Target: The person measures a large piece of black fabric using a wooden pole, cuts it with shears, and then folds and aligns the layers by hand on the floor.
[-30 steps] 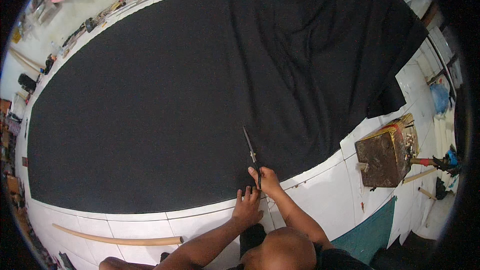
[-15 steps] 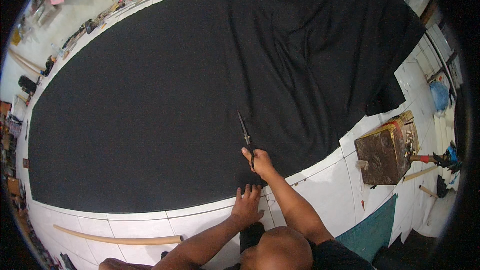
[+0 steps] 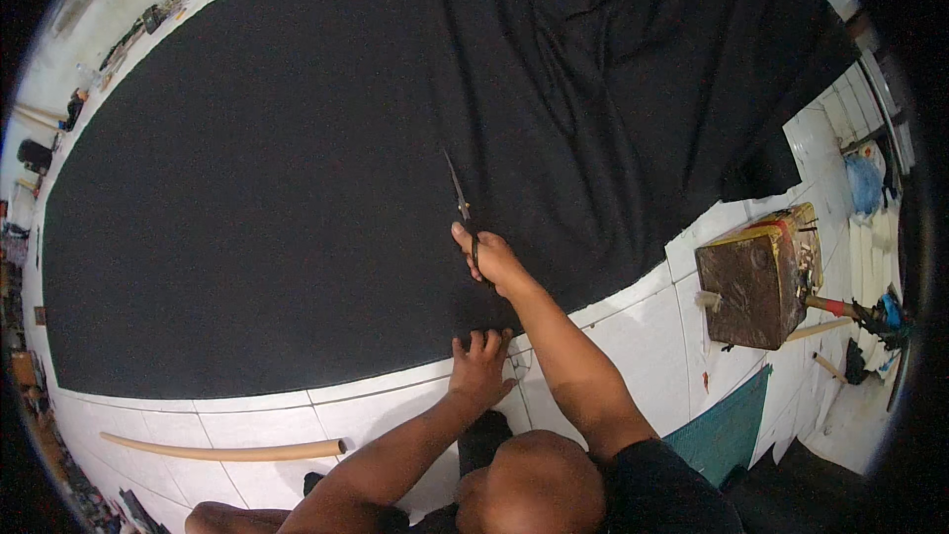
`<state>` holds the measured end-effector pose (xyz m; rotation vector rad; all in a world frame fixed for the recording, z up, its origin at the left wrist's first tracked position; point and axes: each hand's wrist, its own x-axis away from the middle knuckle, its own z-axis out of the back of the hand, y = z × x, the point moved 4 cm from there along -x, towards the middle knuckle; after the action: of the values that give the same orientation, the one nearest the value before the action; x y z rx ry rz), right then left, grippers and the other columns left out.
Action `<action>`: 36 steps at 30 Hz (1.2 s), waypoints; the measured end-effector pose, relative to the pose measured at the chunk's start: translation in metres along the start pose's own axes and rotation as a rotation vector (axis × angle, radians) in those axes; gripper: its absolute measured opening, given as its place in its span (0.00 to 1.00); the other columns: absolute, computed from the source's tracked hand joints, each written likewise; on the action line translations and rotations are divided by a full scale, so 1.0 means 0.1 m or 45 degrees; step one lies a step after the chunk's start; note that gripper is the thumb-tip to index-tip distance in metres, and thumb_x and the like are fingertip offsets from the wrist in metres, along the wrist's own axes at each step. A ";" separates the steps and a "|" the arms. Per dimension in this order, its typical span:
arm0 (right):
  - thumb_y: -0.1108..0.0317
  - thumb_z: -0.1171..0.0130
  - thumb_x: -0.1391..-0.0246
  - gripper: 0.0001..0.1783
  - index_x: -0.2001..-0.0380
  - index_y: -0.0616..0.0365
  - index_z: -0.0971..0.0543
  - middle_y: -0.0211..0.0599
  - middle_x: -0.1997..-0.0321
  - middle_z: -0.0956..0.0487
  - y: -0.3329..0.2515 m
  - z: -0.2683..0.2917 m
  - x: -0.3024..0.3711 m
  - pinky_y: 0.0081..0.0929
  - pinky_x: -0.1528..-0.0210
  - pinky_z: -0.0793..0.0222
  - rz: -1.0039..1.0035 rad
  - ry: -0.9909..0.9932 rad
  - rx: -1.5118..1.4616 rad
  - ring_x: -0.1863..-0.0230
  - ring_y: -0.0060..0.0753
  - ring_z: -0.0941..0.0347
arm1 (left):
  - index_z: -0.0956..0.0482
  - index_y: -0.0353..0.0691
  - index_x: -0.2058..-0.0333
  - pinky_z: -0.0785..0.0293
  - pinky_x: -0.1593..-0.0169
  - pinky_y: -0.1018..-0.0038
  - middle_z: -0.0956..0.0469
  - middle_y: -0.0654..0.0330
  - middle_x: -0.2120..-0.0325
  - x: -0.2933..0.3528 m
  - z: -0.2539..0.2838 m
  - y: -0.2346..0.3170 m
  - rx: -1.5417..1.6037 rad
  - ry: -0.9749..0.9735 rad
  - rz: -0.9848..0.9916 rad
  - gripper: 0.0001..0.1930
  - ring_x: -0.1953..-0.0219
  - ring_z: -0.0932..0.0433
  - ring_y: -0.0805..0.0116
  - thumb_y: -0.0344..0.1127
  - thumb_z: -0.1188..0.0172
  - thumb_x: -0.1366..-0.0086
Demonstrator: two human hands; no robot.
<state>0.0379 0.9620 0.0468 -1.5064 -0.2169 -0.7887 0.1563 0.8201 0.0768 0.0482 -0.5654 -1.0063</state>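
Observation:
A huge sheet of black fabric (image 3: 247,208) lies spread over the white tiled floor. My right hand (image 3: 491,259) is wrapped round the dark handles of a pair of scissors (image 3: 457,185). The blades point away from me over the fabric and look almost together; any cut line is lost in the black cloth. My left hand (image 3: 481,368) rests at the fabric's near edge, fingers stretched and slightly apart, their tips on the cloth and the palm over the tiles.
Loose folds (image 3: 573,89) ripple through the fabric's right half. A worn brown box (image 3: 746,292) stands right of the cloth, above a green mat (image 3: 727,425). A long cardboard tube (image 3: 227,451) lies on the tiles at the near left. Assorted clutter lines the far left wall.
My right hand has carried the scissors farther across the fabric, away from the near edge. My left hand stays at that edge. The whole view has shifted a little.

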 end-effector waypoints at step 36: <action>0.36 0.38 0.48 0.31 0.82 0.53 0.32 0.28 0.85 0.33 -0.93 0.00 -1.39 0.24 0.83 0.44 0.108 0.021 -0.059 0.86 0.21 0.39 | 0.50 0.44 0.31 0.36 0.42 0.39 0.40 0.54 0.41 -0.05 -0.11 -0.05 -0.048 -0.169 -0.060 0.45 0.38 0.40 0.51 0.52 0.39 0.41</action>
<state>-0.1190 1.0189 0.0395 -1.5422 -0.1219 -0.7425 0.1551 0.8187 0.0640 -0.0392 -0.6684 -1.0711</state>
